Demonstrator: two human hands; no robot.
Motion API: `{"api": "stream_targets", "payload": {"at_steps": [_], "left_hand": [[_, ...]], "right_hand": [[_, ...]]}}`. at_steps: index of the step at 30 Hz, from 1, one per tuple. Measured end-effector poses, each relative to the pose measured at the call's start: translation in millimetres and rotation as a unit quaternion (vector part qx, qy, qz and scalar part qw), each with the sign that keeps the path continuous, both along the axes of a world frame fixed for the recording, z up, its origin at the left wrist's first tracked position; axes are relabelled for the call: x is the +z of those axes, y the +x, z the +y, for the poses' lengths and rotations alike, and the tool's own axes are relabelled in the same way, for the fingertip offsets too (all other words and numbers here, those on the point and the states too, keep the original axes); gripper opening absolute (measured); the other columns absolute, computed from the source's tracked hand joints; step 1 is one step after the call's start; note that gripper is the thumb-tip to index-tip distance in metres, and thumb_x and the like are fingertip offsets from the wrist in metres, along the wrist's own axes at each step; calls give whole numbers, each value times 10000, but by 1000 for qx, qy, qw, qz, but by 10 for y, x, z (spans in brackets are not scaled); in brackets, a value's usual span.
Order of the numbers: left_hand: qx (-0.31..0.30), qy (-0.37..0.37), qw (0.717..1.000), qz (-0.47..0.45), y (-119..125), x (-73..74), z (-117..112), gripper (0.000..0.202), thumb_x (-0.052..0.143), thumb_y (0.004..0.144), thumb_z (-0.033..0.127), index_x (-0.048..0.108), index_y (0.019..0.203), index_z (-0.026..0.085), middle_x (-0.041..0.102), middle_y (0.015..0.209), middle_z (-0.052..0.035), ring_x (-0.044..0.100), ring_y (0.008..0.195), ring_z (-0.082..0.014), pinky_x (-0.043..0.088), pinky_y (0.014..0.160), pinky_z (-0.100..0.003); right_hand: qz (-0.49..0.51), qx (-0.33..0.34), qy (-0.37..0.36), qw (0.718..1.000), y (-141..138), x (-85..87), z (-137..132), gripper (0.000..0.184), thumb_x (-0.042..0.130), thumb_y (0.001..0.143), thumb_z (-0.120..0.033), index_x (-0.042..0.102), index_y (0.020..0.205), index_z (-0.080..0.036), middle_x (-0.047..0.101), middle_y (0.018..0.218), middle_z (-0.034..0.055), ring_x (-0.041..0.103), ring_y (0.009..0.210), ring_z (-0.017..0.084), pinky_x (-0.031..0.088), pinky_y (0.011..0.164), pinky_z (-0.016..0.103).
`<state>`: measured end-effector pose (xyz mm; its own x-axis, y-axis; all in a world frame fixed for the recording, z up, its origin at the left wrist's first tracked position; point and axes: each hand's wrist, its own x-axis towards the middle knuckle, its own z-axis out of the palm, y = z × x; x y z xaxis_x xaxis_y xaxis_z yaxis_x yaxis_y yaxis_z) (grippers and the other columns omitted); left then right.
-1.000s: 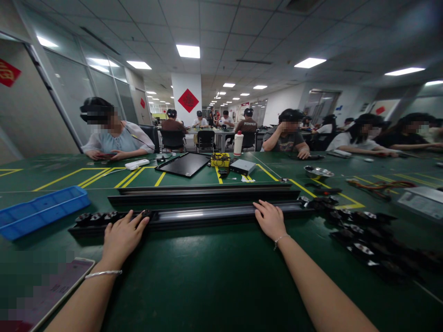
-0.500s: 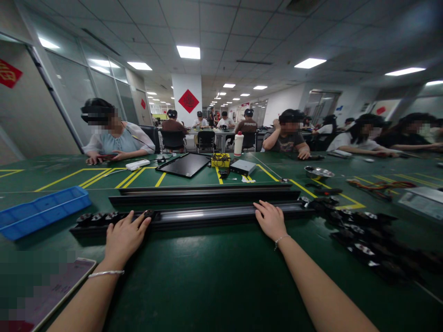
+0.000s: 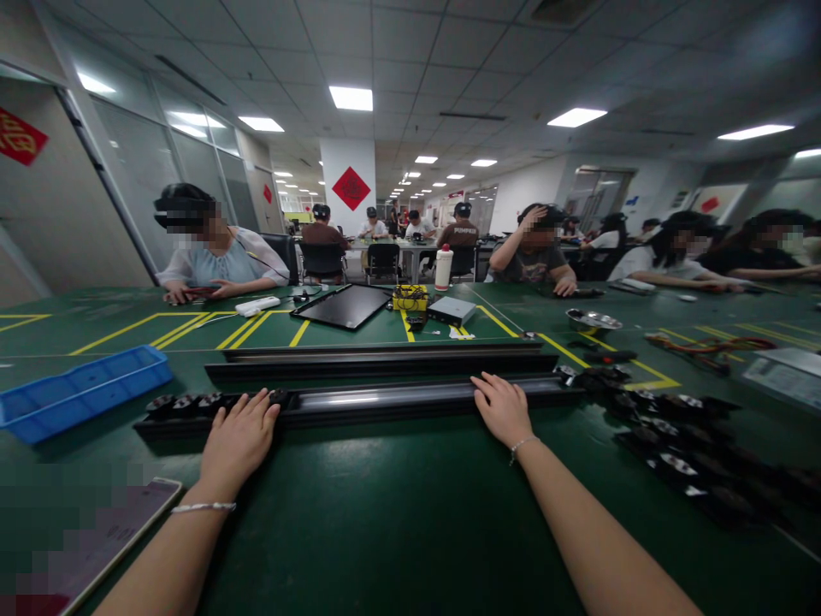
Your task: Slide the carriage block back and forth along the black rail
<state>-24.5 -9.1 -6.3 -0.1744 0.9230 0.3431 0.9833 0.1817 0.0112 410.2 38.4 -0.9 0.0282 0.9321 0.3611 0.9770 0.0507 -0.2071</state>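
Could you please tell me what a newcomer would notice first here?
Probably the left hand, over black parts at the left of the rail, and the right hand, farther right along it. Next come the blue tray at left and the red diamond on the pillar behind.

One camera only, on head. Faces forward and slightly down across green desk [image 3: 385, 530]. Near: left hand [image 3: 239, 438], right hand [image 3: 504, 412]. Upper part of view: ceiling [image 3: 416, 51].

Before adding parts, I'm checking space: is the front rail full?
Not full: the front rail has black parts at left, a bare middle.
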Motion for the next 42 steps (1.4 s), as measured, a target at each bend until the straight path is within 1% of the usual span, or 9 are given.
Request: {"api": "stream_targets", "payload": {"at_steps": [3,6,10,16,22,28,33,42], "left_hand": [[-24,7,1000,3,-5,-7,-2,558,202,840,406,444,1262,135,431,1342,-70,343,1248,-271,264,1016,-479],[-30,19,999,1,-13,-2,-3,557,201,839,409,453,1256,140,445,1329,-81,368,1233,-273,289,1000,-483],[-29,18,999,-1,-33,-14,12,557,197,841,419,456,1254,148,445,1328,-83,389,1221,-262,287,1004,-483],[-23,3,1000,0,-55,-31,33,548,207,840,411,447,1259,151,414,1353,-60,371,1234,-258,279,1009,-483],[-17,-7,1000,-17,-9,17,14,533,178,850,394,446,1261,185,402,1363,-39,378,1228,-243,266,1015,-481],[-18,7,1000,-19,17,30,-4,528,183,845,367,458,1251,170,420,1351,-54,377,1228,-233,261,1021,-477],[-19,4,1000,-15,18,6,-3,535,184,836,353,453,1256,160,394,1367,-40,342,1253,-246,252,1025,-490],[-15,-3,999,-37,14,11,27,514,215,832,340,461,1252,175,403,1361,-34,322,1264,-246,236,1032,-488]], "right_hand": [[-5,-2,0,1000,5,-17,17,399,314,847,-348,538,1174,-307,473,1295,5,374,1193,195,204,994,438],[-9,-4,3,1000,11,-33,29,398,313,848,-351,537,1175,-310,475,1292,2,376,1190,193,201,996,437],[-12,-6,5,1000,9,-26,21,401,304,850,-356,540,1171,-309,476,1290,-4,377,1190,191,207,997,433],[-8,-5,-4,1000,-1,-2,0,409,290,853,-361,535,1177,-309,467,1298,-4,365,1199,193,198,999,441],[-7,-7,-9,1000,0,-5,5,411,289,854,-361,525,1187,-311,462,1303,-8,360,1204,189,197,1003,431],[-8,-3,-11,1000,6,-9,13,415,283,857,-369,521,1191,-310,462,1302,-2,360,1205,191,195,1002,438],[-10,-6,1,1000,-2,-18,9,407,293,852,-357,532,1177,-308,470,1295,-5,367,1200,187,201,999,439],[-3,-6,2,1000,2,-20,11,406,298,848,-353,536,1173,-309,468,1298,-4,373,1197,187,204,999,435]]}}
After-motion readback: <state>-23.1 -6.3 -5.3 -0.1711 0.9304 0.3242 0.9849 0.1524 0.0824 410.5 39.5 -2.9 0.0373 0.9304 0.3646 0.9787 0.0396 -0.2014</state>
